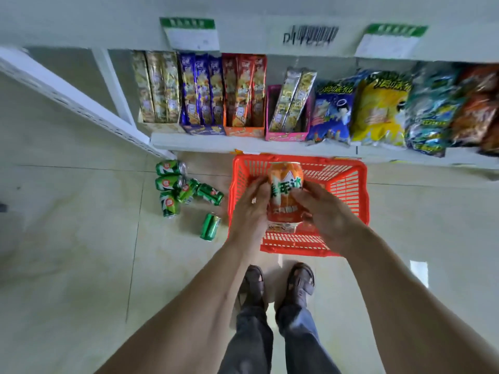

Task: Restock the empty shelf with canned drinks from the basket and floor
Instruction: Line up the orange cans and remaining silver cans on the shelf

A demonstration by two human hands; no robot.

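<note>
Both hands held one orange can [286,193] up over the red basket [348,184]. The left hand [249,209] and the right hand [324,211] had their fingers curled around its sides. The basket sat on a pale tiled floor [67,238], right by a white shelf [243,143] full of snack bags and boxes. Green cans [186,190] lay on the floor, just left of the basket.
</note>
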